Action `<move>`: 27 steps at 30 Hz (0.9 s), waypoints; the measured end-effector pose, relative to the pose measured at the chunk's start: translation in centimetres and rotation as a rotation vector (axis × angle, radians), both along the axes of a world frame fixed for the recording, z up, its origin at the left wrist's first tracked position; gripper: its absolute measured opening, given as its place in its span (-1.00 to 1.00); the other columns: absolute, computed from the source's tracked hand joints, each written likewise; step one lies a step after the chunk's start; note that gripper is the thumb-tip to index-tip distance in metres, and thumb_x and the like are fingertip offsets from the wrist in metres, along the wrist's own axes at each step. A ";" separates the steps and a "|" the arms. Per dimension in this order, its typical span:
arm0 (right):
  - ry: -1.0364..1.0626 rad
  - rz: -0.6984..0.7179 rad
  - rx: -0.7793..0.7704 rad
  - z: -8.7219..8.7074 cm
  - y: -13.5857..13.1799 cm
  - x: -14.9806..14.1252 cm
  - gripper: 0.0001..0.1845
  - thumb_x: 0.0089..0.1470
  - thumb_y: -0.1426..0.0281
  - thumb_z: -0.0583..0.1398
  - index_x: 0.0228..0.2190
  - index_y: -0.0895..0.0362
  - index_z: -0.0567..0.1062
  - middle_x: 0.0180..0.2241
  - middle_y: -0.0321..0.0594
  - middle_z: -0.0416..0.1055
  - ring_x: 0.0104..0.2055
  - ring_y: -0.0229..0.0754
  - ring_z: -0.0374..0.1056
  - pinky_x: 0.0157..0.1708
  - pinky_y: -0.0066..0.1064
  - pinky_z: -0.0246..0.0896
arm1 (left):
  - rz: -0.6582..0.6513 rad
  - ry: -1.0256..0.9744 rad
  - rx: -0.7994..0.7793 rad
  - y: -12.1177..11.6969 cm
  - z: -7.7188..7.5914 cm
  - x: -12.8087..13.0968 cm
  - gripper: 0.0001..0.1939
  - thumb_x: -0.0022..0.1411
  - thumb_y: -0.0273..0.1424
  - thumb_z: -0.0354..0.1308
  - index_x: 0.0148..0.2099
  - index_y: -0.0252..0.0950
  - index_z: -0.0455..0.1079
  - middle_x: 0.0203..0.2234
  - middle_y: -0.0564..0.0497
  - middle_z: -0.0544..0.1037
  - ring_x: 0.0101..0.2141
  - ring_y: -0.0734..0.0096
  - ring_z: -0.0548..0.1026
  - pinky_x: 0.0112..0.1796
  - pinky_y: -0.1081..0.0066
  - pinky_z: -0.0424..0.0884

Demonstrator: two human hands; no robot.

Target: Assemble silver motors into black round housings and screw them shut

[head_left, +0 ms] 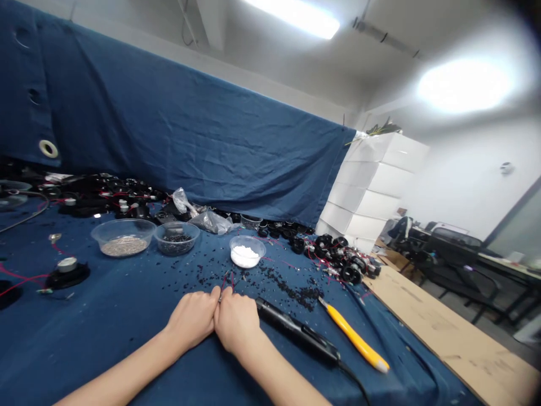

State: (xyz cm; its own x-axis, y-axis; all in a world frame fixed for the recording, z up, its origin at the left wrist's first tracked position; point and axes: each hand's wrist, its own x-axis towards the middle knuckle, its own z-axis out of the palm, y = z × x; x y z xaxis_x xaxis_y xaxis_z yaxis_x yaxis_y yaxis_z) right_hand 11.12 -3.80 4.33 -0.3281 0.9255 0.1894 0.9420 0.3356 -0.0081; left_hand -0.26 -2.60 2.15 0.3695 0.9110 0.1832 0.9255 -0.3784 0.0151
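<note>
My left hand [195, 313] and my right hand [237, 322] are closed and pressed together over the blue cloth, thumbs side by side. Thin red wires [224, 280] stick up from between the fingertips; whatever else the fingers grip is hidden. Just right of my right hand lies a black corded electric screwdriver [298, 330], its front end out of sight behind that hand. Farther right is a yellow-handled tool [357, 338] with a slim metal tip. Beyond my hands stands a clear bowl of small white pieces [245, 256].
Small black bits [296, 290] lie scattered on the cloth. Two clear bowls, one with silvery pieces [124, 246] and one with dark screws [175, 243], stand left. Black round parts with red wires [338, 256] heap at right. White boxes [367, 186] are stacked behind.
</note>
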 end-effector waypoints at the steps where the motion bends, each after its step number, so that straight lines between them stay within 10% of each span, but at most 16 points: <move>1: 0.011 -0.005 -0.004 -0.1 0.0 0.1 -0.75 0.20 0.47 -0.01 -0.22 0.29 0.43 -0.37 0.10 0.53 -0.34 0.13 0.52 -0.38 -0.14 0.40 | 0.008 0.002 -0.007 0.0 0.0 0.0 -0.67 0.26 -0.51 -0.14 -0.02 -0.46 0.35 -0.37 -0.30 0.62 -0.32 -0.09 0.61 -0.34 0.13 0.48; 27: 0.116 0.008 -0.268 -0.6 1.1 1.9 -0.59 0.28 0.36 -0.12 -0.06 0.37 0.35 -0.08 0.21 0.44 -0.04 0.11 0.42 -0.10 -0.15 0.29 | 0.092 0.065 -0.082 0.0 0.2 1.6 -0.63 0.28 -0.34 -0.12 -0.03 -0.48 0.34 -0.28 -0.35 0.60 -0.20 -0.20 0.56 -0.24 0.13 0.42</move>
State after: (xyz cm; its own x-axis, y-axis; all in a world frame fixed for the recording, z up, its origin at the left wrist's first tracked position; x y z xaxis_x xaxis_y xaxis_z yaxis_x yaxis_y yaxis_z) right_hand 13.07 -2.68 3.76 -0.3259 0.9451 -0.0249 0.9269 0.3142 -0.2052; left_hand 1.37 -2.64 2.40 0.2924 0.9525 0.0855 0.9563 -0.2919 -0.0185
